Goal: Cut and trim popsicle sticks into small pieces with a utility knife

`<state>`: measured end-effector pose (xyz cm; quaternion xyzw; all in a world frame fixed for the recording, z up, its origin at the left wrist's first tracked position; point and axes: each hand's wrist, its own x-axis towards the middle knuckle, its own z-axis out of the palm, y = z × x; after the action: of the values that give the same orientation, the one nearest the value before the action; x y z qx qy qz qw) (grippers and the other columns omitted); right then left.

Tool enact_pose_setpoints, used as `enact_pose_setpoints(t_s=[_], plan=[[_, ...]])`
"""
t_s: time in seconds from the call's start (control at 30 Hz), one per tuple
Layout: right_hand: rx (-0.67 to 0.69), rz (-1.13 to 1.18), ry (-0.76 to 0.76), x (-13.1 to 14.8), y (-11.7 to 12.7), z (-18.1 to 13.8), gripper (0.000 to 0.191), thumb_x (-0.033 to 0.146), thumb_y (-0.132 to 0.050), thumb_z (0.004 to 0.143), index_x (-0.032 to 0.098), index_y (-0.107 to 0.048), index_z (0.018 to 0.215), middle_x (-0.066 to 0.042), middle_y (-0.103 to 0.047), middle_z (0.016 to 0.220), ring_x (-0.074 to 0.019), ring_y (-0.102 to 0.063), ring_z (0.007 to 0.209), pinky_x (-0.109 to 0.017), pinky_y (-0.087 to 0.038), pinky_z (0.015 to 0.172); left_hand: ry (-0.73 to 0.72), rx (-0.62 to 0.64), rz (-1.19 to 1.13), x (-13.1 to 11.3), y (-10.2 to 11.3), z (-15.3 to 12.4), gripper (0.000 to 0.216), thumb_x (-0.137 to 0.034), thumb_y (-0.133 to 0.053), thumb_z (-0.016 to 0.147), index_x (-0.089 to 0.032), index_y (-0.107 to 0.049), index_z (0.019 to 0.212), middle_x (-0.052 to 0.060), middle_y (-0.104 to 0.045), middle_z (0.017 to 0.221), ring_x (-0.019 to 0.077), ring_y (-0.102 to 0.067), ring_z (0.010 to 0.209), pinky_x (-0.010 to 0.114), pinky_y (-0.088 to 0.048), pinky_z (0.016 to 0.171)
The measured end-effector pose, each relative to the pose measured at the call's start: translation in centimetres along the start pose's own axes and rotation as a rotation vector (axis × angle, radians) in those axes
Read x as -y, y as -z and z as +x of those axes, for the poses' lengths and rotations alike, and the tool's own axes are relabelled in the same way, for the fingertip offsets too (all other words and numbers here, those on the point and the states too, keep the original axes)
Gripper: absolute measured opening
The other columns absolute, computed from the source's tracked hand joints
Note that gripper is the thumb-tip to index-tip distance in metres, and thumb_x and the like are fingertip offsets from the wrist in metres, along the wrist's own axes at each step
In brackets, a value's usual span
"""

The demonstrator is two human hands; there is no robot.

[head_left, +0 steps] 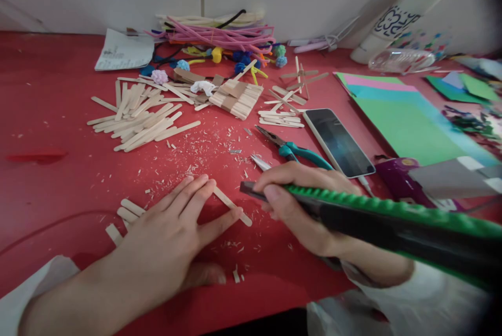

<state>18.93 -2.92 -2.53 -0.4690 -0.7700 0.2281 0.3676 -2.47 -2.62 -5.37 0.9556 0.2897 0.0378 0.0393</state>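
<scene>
A craft stick (245,218) lies slantwise on the red table. The outstretched fingers of my left hand (172,231) press on it, the index fingertip near its lower right end. In my right hand (301,205) is a green and black utility knife (353,216), its dark tip pointing left, a little right of the stick and apart from it. Whether its blade is out cannot be made out. Pale wood shavings (184,153) are scattered beyond my left hand. A few cut stick pieces (127,213) lie by its left side.
Beyond my hands are a pile of craft sticks (137,119), a bundle of sticks (237,98), teal-handled pliers (294,150) and a pointed metal tip (261,162). A phone (339,142), coloured paper (408,116) and a purple item (400,174) lie right. Pink pipe cleaners (219,35) lie behind.
</scene>
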Motion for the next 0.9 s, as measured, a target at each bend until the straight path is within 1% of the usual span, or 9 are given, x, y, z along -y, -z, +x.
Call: enact_pose_setpoints(t_s=[0.07, 0.17, 0.27, 0.37, 0.47, 0.57, 0.67, 0.8, 0.9], plan=[[-0.063, -0.004, -0.021, 0.0, 0.2, 0.1, 0.014, 0.017, -0.047, 0.084, 0.025, -0.057, 0.077, 0.005, -0.063, 0.059, -0.0074, -0.056, 0.044, -0.020, -0.042, 0.048, 0.005, -0.028, 0.008, 0.0, -0.3, -0.2, 0.067, -0.070, -0.047, 0.077, -0.031, -0.049, 0.132, 0.019, -0.049, 0.125, 0.0397, -0.046, 0.119, 0.055, -0.048, 0.087], [-0.030, -0.046, 0.019, -0.3, 0.0, 0.1, 0.012, 0.017, -0.049, 0.083, 0.023, -0.057, 0.076, 0.005, -0.064, 0.061, -0.0065, -0.054, 0.044, -0.020, -0.039, 0.045, 0.013, -0.074, 0.026, 0.0, -0.4, -0.3, 0.068, -0.067, -0.052, 0.076, -0.029, -0.049, 0.132, 0.018, -0.050, 0.124, 0.0385, -0.050, 0.113, 0.052, -0.050, 0.082], [-0.004, -0.046, 0.066, -0.6, -0.4, 0.1, 0.011, 0.017, -0.049, 0.083, 0.022, -0.058, 0.078, 0.006, -0.063, 0.061, -0.0049, -0.050, 0.042, -0.018, -0.037, 0.043, -0.003, -0.102, 0.084, -0.1, 0.0, -0.2, 0.054, -0.051, -0.055, 0.082, -0.016, -0.057, 0.124, 0.019, -0.056, 0.118, 0.0357, -0.055, 0.105, 0.049, -0.052, 0.080], [-0.015, -0.038, 0.058, -0.7, -0.6, 0.2, 0.012, 0.016, -0.049, 0.083, 0.021, -0.058, 0.078, 0.006, -0.064, 0.064, -0.0045, -0.052, 0.046, -0.017, -0.038, 0.047, -0.008, -0.154, 0.104, -0.2, 0.4, 0.1, 0.039, -0.031, -0.045, 0.089, -0.004, -0.063, 0.111, 0.019, -0.063, 0.108, 0.0332, -0.057, 0.099, 0.047, -0.052, 0.081], [0.017, -0.011, -0.021, -0.7, -0.5, 0.3, 0.012, 0.017, -0.049, 0.084, 0.021, -0.058, 0.076, 0.005, -0.064, 0.066, -0.0058, -0.057, 0.053, -0.017, -0.042, 0.052, -0.015, -0.177, 0.105, -0.4, 0.5, 0.3, 0.038, -0.021, -0.036, 0.090, -0.002, -0.065, 0.106, 0.018, -0.066, 0.102, 0.0317, -0.060, 0.093, 0.045, -0.053, 0.075], [0.106, 0.031, -0.079, -0.9, -0.3, 0.4, 0.012, 0.021, -0.050, 0.085, 0.020, -0.059, 0.078, 0.005, -0.063, 0.068, -0.0061, -0.058, 0.058, -0.017, -0.043, 0.056, -0.014, -0.175, 0.102, -0.6, 0.4, 0.3, 0.037, -0.018, -0.036, 0.090, -0.003, -0.066, 0.104, 0.018, -0.067, 0.100, 0.0313, -0.061, 0.089, 0.044, -0.054, 0.069], [0.169, 0.052, -0.083, -1.1, -0.1, 0.4, 0.012, 0.023, -0.051, 0.087, 0.020, -0.060, 0.080, 0.006, -0.063, 0.070, -0.0058, -0.058, 0.061, -0.017, -0.043, 0.058, 0.007, -0.157, 0.078, -0.7, 0.2, 0.2, 0.032, -0.020, -0.044, 0.087, -0.004, -0.065, 0.104, 0.017, -0.066, 0.099, 0.0310, -0.061, 0.087, 0.043, -0.054, 0.067], [0.177, 0.075, -0.086, -1.2, -0.1, 0.4, 0.012, 0.023, -0.051, 0.087, 0.019, -0.061, 0.081, 0.005, -0.063, 0.070, -0.0055, -0.058, 0.062, -0.016, -0.043, 0.059, 0.028, -0.133, 0.063, -0.8, 0.3, 0.2, 0.029, -0.020, -0.054, 0.081, -0.005, -0.064, 0.104, 0.016, -0.064, 0.095, 0.0287, -0.061, 0.082, 0.040, -0.053, 0.064], [0.137, 0.083, -0.079, -1.2, -0.5, 0.3, 0.012, 0.022, -0.050, 0.087, 0.019, -0.060, 0.080, 0.005, -0.062, 0.070, -0.0052, -0.057, 0.061, -0.016, -0.043, 0.059, 0.029, -0.120, 0.054, -0.8, 0.4, 0.2, 0.030, -0.022, -0.058, 0.080, -0.006, -0.064, 0.105, 0.015, -0.063, 0.095, 0.0282, -0.060, 0.082, 0.040, -0.053, 0.065]])
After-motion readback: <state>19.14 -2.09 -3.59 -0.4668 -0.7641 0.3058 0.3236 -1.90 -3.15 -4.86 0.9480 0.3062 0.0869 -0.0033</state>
